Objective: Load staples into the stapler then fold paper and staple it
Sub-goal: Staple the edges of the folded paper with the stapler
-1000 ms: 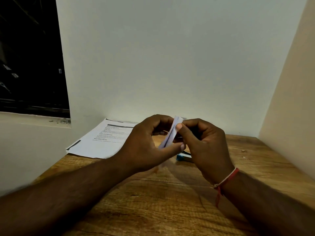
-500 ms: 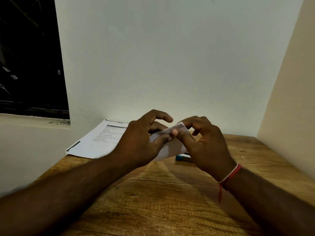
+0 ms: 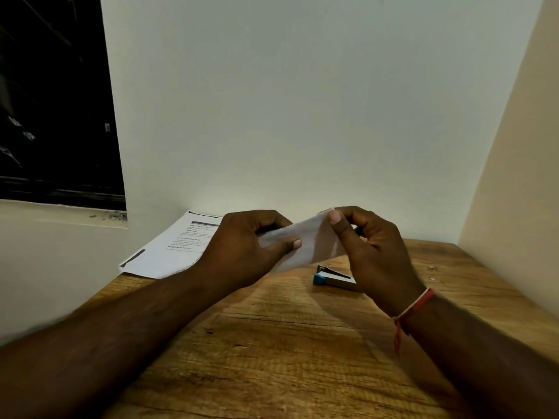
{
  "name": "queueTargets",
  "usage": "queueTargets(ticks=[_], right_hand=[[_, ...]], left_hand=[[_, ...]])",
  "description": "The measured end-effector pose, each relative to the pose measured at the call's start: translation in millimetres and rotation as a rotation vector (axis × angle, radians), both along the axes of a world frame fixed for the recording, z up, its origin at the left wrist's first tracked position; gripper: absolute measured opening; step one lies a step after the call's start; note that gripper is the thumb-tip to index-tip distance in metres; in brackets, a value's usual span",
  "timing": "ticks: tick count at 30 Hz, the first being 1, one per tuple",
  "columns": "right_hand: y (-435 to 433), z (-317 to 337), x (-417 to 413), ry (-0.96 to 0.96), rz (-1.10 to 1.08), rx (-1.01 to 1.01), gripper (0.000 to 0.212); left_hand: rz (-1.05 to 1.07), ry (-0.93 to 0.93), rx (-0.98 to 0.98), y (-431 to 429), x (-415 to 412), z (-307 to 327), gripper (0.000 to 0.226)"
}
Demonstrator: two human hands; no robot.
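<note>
A small white piece of paper (image 3: 305, 241) is held in the air above the wooden desk, between both hands. My left hand (image 3: 242, 246) pinches its left end with thumb and fingers. My right hand (image 3: 372, 246) pinches its upper right corner. Below the paper, a small blue and silver stapler (image 3: 331, 279) lies on the desk, partly hidden behind my right hand.
A printed sheet (image 3: 174, 247) lies at the desk's back left corner, overhanging the left edge. White walls close off the back and the right side. A dark window sits at the upper left. The wooden desk (image 3: 287, 343) stretches toward me.
The paper went from a narrow folded strip to a wider, spread-out piece as my hands moved apart. The stapler is more exposed.
</note>
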State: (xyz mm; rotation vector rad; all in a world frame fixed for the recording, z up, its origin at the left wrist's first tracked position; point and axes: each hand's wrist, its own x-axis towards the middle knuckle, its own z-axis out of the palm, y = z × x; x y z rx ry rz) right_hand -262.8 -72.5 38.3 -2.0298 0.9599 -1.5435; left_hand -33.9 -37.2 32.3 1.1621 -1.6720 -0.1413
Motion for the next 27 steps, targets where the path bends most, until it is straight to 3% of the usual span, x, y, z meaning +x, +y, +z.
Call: queueTargets(ticks=[3, 6, 8, 11, 12, 14, 15, 17, 19, 22, 24, 27], right_hand=[[0, 3, 3, -0.199, -0.064, 0.184, 0.045], [-2, 12, 2, -0.347, 0.142, 0.651, 0.067], [2, 12, 3, -0.399, 0.341, 0.856, 0.055], [-1, 5, 6, -0.418, 0.349, 0.818, 0.015], [-6, 3, 4, -0.424, 0.329, 0.771, 0.009], [-15, 2, -2, -0.427, 0.283, 0.67, 0.007], [-19, 1, -6, -0.424, 0.264, 0.632, 0.01], [-26, -2, -12, -0.396, 0.259, 0.592, 0.017], [-31, -7, -13, -0.345, 0.275, 0.58, 0.022], [-36, -14, -13, -0.269, 0.276, 0.559, 0.024], [-40, -18, -14, -0.233, 0.273, 0.545, 0.022], [-44, -18, -19, -0.233, 0.26, 0.524, 0.022]], left_hand=[[0.06, 0.101, -0.129, -4, 3, 0, 0.014], [0.078, 0.021, -0.32, -12, 10, -3, 0.023], [0.074, -0.146, -0.443, -18, 13, -6, 0.023], [0.07, -0.277, -0.508, -18, 11, -9, 0.025], [0.088, -0.277, -0.472, -17, 10, -10, 0.035], [0.116, -0.212, -0.228, -13, 10, -9, 0.097], [0.098, -0.108, -0.051, -12, 11, -10, 0.131], [-0.032, 0.27, 0.237, -13, 12, -7, 0.157], [-0.211, 0.634, 0.402, -17, 12, -6, 0.134], [-0.276, 0.663, 0.457, -20, 12, -6, 0.057], [-0.268, 0.633, 0.445, -22, 14, -11, 0.044], [-0.219, 0.572, 0.416, -25, 20, -12, 0.044]])
